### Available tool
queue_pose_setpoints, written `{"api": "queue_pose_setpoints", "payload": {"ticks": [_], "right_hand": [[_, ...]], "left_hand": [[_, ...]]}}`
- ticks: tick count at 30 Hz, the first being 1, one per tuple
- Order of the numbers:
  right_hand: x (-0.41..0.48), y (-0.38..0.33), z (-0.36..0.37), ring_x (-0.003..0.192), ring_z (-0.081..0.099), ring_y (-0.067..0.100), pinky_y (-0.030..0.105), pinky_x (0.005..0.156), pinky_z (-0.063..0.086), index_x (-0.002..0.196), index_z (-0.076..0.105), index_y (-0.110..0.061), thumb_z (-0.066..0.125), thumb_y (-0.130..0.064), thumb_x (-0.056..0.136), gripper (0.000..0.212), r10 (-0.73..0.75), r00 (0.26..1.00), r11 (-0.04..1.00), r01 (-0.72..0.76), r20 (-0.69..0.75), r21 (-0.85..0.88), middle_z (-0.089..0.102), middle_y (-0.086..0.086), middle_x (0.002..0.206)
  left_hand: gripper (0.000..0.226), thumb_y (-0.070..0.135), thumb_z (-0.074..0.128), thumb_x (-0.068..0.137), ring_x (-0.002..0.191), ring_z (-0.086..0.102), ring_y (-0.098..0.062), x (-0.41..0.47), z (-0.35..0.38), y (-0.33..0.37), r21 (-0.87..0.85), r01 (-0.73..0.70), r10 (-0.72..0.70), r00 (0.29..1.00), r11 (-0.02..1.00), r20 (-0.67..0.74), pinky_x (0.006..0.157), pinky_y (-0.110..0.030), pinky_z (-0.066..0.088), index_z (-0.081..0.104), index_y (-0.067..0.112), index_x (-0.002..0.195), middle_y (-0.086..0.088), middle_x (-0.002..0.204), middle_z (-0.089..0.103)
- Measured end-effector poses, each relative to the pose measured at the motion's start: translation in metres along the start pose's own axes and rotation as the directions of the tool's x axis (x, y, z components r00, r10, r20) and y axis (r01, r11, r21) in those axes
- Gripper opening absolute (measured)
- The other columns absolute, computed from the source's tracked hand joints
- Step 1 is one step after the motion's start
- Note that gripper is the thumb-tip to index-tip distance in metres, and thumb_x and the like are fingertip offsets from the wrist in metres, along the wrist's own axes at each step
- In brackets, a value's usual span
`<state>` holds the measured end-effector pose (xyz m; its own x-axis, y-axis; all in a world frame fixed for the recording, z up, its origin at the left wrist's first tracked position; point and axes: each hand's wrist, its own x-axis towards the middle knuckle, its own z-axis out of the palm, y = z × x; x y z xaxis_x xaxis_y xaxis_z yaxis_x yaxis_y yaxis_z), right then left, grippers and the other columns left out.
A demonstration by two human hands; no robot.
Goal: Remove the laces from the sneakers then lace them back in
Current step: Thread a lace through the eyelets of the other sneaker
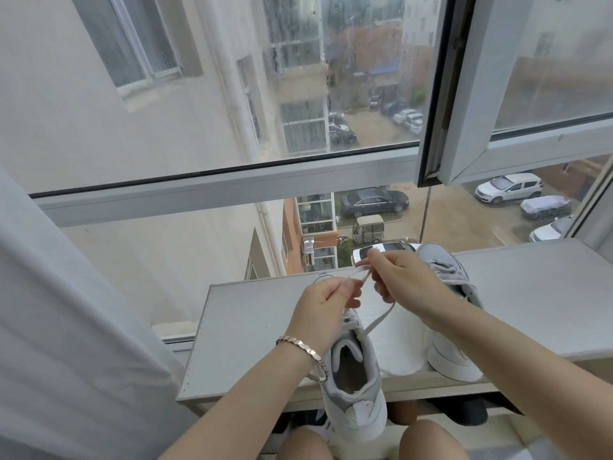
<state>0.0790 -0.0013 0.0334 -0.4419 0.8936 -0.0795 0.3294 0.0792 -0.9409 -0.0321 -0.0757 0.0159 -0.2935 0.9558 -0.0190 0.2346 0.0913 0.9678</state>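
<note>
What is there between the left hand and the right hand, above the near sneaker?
In the head view, a white lace runs between the left hand and the right hand. Both pinch it, and one strand drops to the near sneaker.

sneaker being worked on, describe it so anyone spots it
Below the window, a white ledge holds two sneakers. It is the left sneaker, heel overhanging the front edge. Unlike the right sneaker, its lace rises into the left hand and right hand.

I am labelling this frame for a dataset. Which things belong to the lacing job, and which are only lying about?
Job: left hand, right hand, lace, near sneaker, second sneaker.
Just there: white shelf, bracelet, curtain, window.
</note>
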Motion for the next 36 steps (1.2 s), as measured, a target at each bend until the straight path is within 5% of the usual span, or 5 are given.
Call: {"api": "queue_pose_setpoints", "payload": {"ticks": [12, 17, 21, 30, 36], "right_hand": [[-0.005, 0.006, -0.009, 0.045, 0.052, -0.003, 0.01, 0.047, 0.039, 0.093, 0.059, -0.025, 0.069, -0.022, 0.082, 0.015, -0.123, 0.99, 0.992, 0.122, -0.075, -0.022, 0.064, -0.005, 0.059], [-0.016, -0.003, -0.005, 0.049, 0.037, 0.01, 0.017, 0.05, 0.033, 0.08, 0.069, -0.003, 0.055, -0.026, 0.091, 0.029, -0.083, 0.967, 0.953, 0.148, 0.241, -0.265, 0.05, 0.008, 0.063], [-0.021, -0.006, -0.006, 0.07, 0.045, 0.019, 0.032, 0.068, 0.037, 0.072, 0.072, -0.021, 0.062, -0.012, 0.085, 0.019, -0.059, 0.934, 0.989, 0.101, 0.352, -0.104, 0.062, 0.014, 0.072], [-0.026, 0.005, 0.004, 0.052, 0.052, -0.004, 0.008, 0.052, 0.04, 0.087, 0.071, -0.009, 0.063, -0.015, 0.083, 0.01, -0.363, 0.928, 0.905, 0.373, -0.083, 0.204, 0.06, -0.016, 0.055], [-0.023, 0.01, 0.003, 0.092, 0.065, 0.015, 0.028, 0.084, 0.048, 0.077, 0.071, -0.014, 0.039, -0.033, 0.09, 0.039, -0.209, 0.976, 0.766, 0.206, -0.068, 0.61, 0.072, 0.003, 0.089]], "left_hand": [[0.03, 0.021, 0.04, 0.098, 0.042, 0.039, -0.003, -0.004, 0.003, 0.004, 0.001, -0.062, 0.062, 0.997, 0.998, 0.037, 0.06, -0.025, 0.049, 0.063, 0.021, 0.08, 0.013, 0.04, 0.039], [0.034, 0.023, 0.04, 0.098, 0.049, 0.038, -0.012, -0.003, -0.012, 0.003, 0.104, -0.105, 0.114, 0.99, 0.989, -0.086, 0.055, -0.027, 0.042, 0.056, 0.024, 0.068, 0.011, 0.041, 0.04], [0.034, 0.024, 0.039, 0.098, 0.053, 0.04, -0.017, -0.001, -0.018, -0.003, 0.135, -0.102, 0.119, 0.985, 0.986, -0.122, 0.055, -0.028, 0.036, 0.053, 0.02, 0.067, 0.003, 0.052, 0.04], [0.038, 0.032, 0.043, 0.094, 0.046, 0.035, -0.009, -0.008, -0.013, -0.005, 0.067, -0.158, 0.158, 0.987, 0.985, 0.002, 0.051, -0.021, 0.034, 0.056, 0.02, 0.061, 0.011, 0.044, 0.037], [0.035, 0.017, 0.047, 0.095, 0.048, 0.047, -0.012, -0.005, -0.018, -0.006, -0.365, 0.057, -0.113, 0.984, 0.929, -0.136, 0.056, -0.026, 0.039, 0.064, 0.008, 0.066, -0.002, 0.054, 0.056]]}}
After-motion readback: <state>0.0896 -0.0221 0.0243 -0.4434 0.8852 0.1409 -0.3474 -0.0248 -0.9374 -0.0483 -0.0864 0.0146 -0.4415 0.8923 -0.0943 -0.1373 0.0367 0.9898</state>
